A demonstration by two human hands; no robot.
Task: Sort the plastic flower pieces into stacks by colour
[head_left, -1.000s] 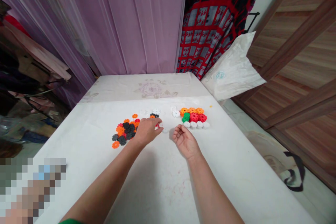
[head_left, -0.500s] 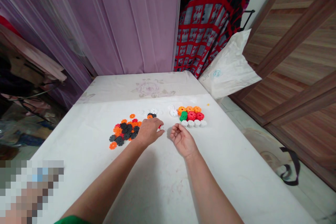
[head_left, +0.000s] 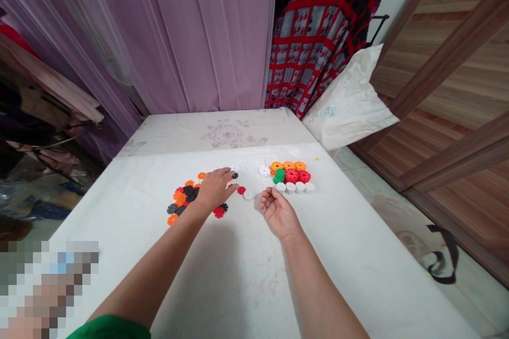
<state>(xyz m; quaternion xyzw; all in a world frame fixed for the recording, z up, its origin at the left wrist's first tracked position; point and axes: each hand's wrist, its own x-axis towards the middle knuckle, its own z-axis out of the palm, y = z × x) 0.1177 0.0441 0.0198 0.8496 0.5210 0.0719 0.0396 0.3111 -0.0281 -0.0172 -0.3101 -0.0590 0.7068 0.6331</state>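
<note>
The left hand (head_left: 213, 189), spread, has moved left, fully baring 1 red disc (head_left: 241, 190) mid-frame, seemingly free; right hand (head_left: 279, 213) curled, can't tell if pinching.

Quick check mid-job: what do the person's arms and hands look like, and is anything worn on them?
A plain green sleeve covers the upper part of the left arm; the rest is bare. The right arm is bare as far as it shows. The left grip and right grip are ungloved hands. No watch or bracelet is visible.
</note>
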